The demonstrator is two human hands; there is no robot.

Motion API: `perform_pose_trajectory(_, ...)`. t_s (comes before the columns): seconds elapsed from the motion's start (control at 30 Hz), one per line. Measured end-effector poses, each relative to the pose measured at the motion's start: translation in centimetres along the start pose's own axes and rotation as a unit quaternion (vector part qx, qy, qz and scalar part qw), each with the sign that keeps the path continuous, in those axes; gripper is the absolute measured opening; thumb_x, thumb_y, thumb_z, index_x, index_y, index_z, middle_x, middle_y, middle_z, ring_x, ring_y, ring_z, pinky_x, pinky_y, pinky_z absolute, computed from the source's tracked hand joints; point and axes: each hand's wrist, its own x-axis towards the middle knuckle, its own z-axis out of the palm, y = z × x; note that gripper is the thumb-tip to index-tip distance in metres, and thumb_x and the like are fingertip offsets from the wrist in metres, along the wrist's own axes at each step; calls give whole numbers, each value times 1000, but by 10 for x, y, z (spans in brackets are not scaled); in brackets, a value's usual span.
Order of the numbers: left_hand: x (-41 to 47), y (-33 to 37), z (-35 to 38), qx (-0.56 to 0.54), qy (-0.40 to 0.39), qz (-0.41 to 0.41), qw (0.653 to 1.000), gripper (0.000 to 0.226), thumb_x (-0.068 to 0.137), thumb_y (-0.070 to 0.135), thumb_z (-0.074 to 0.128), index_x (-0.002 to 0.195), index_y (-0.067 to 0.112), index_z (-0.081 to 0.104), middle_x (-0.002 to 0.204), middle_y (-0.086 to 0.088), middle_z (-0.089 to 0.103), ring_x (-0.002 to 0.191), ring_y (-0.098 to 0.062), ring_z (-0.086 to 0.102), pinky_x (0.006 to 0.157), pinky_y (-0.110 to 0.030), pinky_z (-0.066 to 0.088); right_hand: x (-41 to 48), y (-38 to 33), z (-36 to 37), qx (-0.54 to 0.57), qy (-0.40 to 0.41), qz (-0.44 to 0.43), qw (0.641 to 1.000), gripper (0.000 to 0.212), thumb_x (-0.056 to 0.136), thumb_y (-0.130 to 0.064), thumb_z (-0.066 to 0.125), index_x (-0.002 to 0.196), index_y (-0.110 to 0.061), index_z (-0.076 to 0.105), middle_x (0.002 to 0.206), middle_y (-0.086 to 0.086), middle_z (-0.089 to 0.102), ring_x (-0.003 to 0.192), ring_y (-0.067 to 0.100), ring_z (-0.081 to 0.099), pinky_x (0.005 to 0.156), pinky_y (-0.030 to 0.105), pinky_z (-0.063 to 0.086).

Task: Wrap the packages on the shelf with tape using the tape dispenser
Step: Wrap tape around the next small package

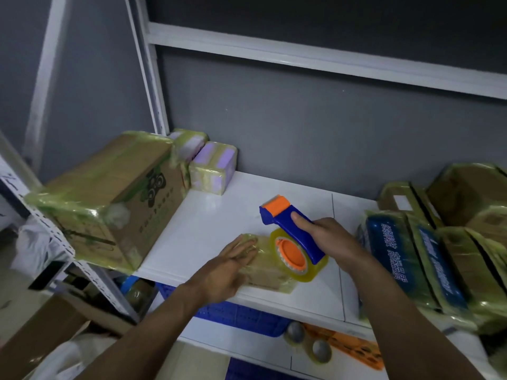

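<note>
A flat brown package (270, 275), wrapped in clear yellowish tape, lies near the front edge of the white shelf (219, 215). My left hand (230, 267) presses flat on its left end with straight fingers. My right hand (326, 237) grips the blue handle of the tape dispenser (290, 226), which has an orange roller at its far end. The dispenser's roll of clear tape (299, 256) sits over the package's right part.
A large taped carton (109, 198) stands at the left, with two small purple taped packs (212, 168) behind it. Several taped packages (439, 242) crowd the right side. Spare tape rolls (307, 341) and blue crates (241, 314) lie on the level below.
</note>
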Motion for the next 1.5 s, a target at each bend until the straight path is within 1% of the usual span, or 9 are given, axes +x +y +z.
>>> perform_pose_trajectory(0.17, 0, 8, 1, -90, -15, -48, 995, 75, 100, 58, 48, 161, 25, 20, 166, 23, 1, 151, 4, -13, 122, -18, 3, 5, -9, 2, -40, 2, 0, 999, 83, 82, -84, 56, 91, -5, 76, 79, 8, 78, 80, 31, 76, 73, 36, 53)
perform_pose_trajectory(0.33, 1, 26, -3, -345, 5, -154, 926, 60, 101, 59, 27, 156, 39, 29, 155, 38, 18, 145, 18, 6, 122, -15, 5, -2, -8, 13, -117, 71, -22, 990, 80, 79, -92, 50, 65, -13, 60, 64, 15, 67, 53, 18, 64, 63, 31, 47)
perform_pose_trajectory(0.43, 6, 27, -9, -396, 31, -190, 898, 61, 99, 64, 27, 152, 38, 41, 156, 27, 35, 145, 11, 24, 124, -23, 17, -5, -8, 10, -102, 69, -26, 992, 89, 75, -90, 52, 71, -2, 66, 66, 11, 72, 59, 23, 70, 63, 30, 50)
perform_pose_trajectory(0.57, 17, 35, -26, -470, 137, -250, 835, 61, 101, 65, 26, 128, 32, 70, 122, 27, 68, 115, 14, 56, 97, -7, 39, -6, -8, -1, -63, 43, -67, 995, 70, 81, -82, 60, 64, -14, 63, 60, 4, 68, 51, 14, 62, 53, 19, 44)
perform_pose_trajectory(0.67, 27, 40, -44, -500, 172, -303, 793, 53, 103, 61, 34, 112, 31, 76, 114, 17, 74, 105, 2, 65, 94, -29, 44, -7, -5, -8, -30, 25, -105, 994, 60, 90, -71, 63, 61, -19, 57, 57, 5, 60, 52, 17, 54, 56, 23, 41)
perform_pose_trajectory(0.8, 34, 54, -67, -586, 105, -276, 755, 45, 96, 60, 54, 111, 24, 75, 108, 8, 77, 93, -12, 73, 91, -36, 49, -11, -7, -12, 6, 5, -132, 991, 49, 93, -62, 64, 60, -25, 62, 59, 4, 62, 53, 16, 58, 55, 19, 43)
perform_pose_trajectory(1.07, 44, 63, -81, -632, 141, -234, 726, 13, 92, 25, 73, 103, 23, 80, 105, 2, 78, 87, -9, 71, 71, -20, 53, -11, -6, -15, 4, 6, -168, 986, 44, 95, -55, 65, 77, -15, 70, 69, 5, 72, 61, 15, 68, 58, 18, 49)
perform_pose_trajectory(1.2, 45, 62, -83, -627, 146, -240, 727, 10, 90, 22, 75, 98, 23, 82, 102, 0, 78, 89, -11, 71, 81, -29, 52, -10, -7, -18, -7, 7, -171, 985, 42, 93, -53, 66, 75, -15, 69, 67, 4, 71, 60, 13, 67, 58, 19, 48)
perform_pose_trajectory(1.5, 44, 54, -87, -587, 206, -266, 737, 9, 93, 11, 71, 91, 15, 79, 81, 3, 77, 72, -4, 70, 60, -16, 53, -4, -22, -11, -84, 27, -197, 976, 53, 84, -67, 70, 68, -16, 67, 62, 0, 68, 56, 9, 65, 55, 15, 45)
